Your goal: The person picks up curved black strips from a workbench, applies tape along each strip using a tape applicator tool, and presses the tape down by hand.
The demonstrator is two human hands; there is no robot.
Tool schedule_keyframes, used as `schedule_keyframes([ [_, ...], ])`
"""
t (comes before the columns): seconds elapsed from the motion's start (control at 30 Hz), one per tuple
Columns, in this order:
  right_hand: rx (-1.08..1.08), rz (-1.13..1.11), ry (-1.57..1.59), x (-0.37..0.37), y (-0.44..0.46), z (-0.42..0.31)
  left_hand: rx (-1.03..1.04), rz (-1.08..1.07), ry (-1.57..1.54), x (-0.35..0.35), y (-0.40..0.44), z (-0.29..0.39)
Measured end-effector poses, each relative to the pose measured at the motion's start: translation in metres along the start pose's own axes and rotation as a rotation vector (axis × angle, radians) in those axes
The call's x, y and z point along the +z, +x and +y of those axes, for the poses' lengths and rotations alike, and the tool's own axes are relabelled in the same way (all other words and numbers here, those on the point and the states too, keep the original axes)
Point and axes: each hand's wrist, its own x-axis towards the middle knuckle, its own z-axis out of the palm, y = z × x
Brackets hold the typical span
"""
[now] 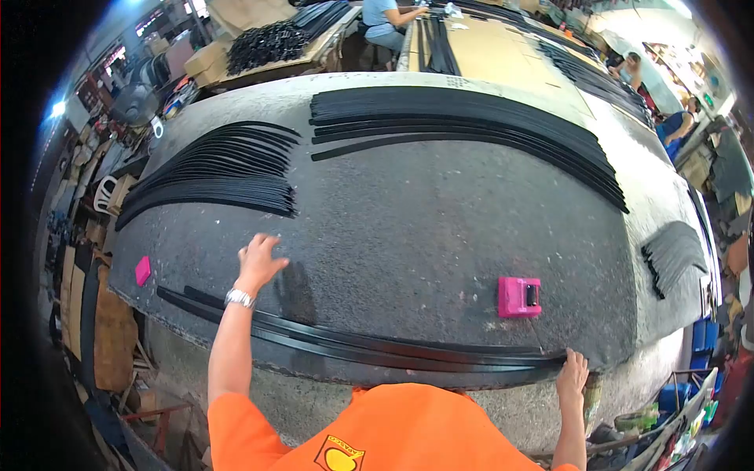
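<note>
Here, your left hand hovers open above the counter; your right hand touches the black strips' end, grip unclear.

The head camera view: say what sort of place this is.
Probably a workshop making belts or straps: long black strips lie in rows on the big grey table, a tangled black pile sits on another table, and a person in blue sits working behind.
</note>
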Motion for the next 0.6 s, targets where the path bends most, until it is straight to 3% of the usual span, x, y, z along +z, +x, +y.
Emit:
schedule_keyframes([
  [0.17, 0.059, -0.033, -0.102, 0.008, -0.002, -0.018, 0.028, 0.164, -0.123, 0.04, 0.118, 0.019],
  [0.37, 0.147, -0.135, -0.153, 0.012, 0.0, -0.025, 0.011, 0.26, -0.005, 0.079, 0.254, 0.021],
  [0.53, 0.203, -0.215, -0.227, 0.019, 0.005, -0.031, 0.054, 0.209, -0.014, 0.094, 0.322, 0.024],
  [0.6, 0.237, -0.257, -0.239, 0.02, 0.009, -0.031, 0.05, 0.092, -0.019, 0.093, 0.346, 0.02],
])
